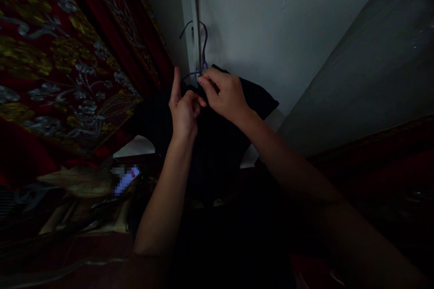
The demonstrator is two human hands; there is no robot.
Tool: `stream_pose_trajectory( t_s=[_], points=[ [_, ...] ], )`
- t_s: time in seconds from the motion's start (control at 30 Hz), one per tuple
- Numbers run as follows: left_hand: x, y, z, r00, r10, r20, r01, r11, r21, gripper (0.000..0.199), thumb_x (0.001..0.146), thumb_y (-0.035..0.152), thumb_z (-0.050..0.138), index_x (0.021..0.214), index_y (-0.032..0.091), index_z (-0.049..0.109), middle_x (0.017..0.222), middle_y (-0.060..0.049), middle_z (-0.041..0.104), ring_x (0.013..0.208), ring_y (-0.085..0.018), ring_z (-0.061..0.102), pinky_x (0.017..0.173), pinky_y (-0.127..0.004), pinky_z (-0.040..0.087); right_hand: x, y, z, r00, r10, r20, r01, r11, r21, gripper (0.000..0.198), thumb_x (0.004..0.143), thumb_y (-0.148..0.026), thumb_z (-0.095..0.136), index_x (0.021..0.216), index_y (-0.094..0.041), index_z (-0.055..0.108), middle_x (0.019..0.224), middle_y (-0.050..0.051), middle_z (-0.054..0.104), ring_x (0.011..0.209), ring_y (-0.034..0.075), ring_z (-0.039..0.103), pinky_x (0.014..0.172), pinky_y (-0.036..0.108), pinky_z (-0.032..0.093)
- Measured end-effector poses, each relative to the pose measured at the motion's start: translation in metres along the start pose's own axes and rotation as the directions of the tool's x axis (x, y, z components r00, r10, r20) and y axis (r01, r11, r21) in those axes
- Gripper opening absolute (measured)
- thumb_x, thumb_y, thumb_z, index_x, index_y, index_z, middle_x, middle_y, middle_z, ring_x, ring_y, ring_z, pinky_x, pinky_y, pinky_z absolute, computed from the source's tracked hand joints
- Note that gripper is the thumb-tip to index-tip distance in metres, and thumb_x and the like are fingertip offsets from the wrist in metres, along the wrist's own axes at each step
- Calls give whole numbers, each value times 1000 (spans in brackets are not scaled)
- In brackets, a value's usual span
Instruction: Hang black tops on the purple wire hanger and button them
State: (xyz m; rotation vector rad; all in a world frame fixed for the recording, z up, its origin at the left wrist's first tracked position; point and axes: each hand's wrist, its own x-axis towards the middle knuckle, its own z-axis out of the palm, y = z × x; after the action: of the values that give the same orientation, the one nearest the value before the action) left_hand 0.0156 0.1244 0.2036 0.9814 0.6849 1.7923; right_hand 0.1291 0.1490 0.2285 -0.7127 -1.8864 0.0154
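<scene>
A black garment (217,135) hangs on a thin purple-blue hanger (205,40), whose hook goes over a pale upright strip on the wall. At the garment's neck, just under the hanger's hook, my right hand (225,92) is closed in a pinch on the dark cloth. Slightly lower and to the left, my left hand (185,108) has one finger stretched upward and the others curled in against the garment's front. The cloth between the fingertips is too dark to show any detail.
Red cloth with gold and silver embroidery (77,63) hangs at the left. Behind the hanger stands a pale grey wall (271,18) with the upright strip (195,9). A lit, blurred-out phone-like object (127,181) lies among dim clutter at lower left.
</scene>
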Motion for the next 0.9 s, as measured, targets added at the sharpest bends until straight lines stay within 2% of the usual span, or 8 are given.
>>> stream_pose_trajectory(
  t_s=[0.1,0.27,0.4,0.5,0.6,0.7,0.8,0.9],
  points=[
    [-21,-19,-6,1000,-9,12,8,998,69,82,81,11,60,158,30,38,48,9,56,32,-7,32,34,-19,20,10,1,-7,990,37,-136,-32,999,38,35,104,-48,47,81,-23,55,73,0,51,78,19,57,73,31,42],
    [-68,-43,-32,999,-6,37,-2,977,212,84,81,10,57,160,31,35,50,7,60,36,-9,37,36,-19,26,14,14,-43,944,79,-321,-74,997,27,42,102,-53,52,72,-24,49,64,-2,47,64,13,47,66,30,40],
    [-85,-53,-49,994,-94,63,75,964,256,85,78,11,61,157,30,40,52,6,61,38,-10,41,38,-19,29,-13,35,-77,856,317,-408,-200,932,304,36,94,-45,65,66,-25,54,61,-2,46,57,13,44,59,32,35],
    [-85,-57,-53,986,-126,109,87,949,303,79,80,13,62,155,28,41,58,5,63,43,-12,46,42,-21,34,-45,46,-103,742,570,-353,-309,758,575,39,76,-48,76,58,-25,50,59,-2,38,53,13,38,55,34,31],
    [-73,-51,-47,995,55,84,-83,922,378,66,84,20,69,147,27,50,70,3,61,59,-14,54,58,-23,43,-82,44,-126,677,713,-181,-400,563,723,43,69,-48,79,53,-27,45,57,-4,29,53,15,36,59,39,37],
    [-45,-40,-31,943,333,15,-295,814,500,77,75,29,84,143,25,50,94,-1,60,83,-18,59,77,-28,47,-121,29,-136,620,751,-225,-309,498,810,31,72,-43,75,57,-30,51,61,-1,35,60,20,46,72,44,46],
    [-11,-35,-14,865,499,56,-431,679,594,97,63,24,92,146,23,42,121,-9,56,108,-25,56,96,-35,45,-160,11,-127,478,806,-350,-173,477,862,20,77,-37,72,64,-32,56,66,1,44,69,23,55,82,42,51],
    [17,-36,-12,851,513,113,-467,641,609,88,61,9,82,140,21,47,130,-11,55,116,-27,55,104,-37,42,-192,0,-109,358,895,-265,-257,367,894,20,81,-38,66,65,-32,57,66,0,53,71,24,61,80,42,55]
  ],
)
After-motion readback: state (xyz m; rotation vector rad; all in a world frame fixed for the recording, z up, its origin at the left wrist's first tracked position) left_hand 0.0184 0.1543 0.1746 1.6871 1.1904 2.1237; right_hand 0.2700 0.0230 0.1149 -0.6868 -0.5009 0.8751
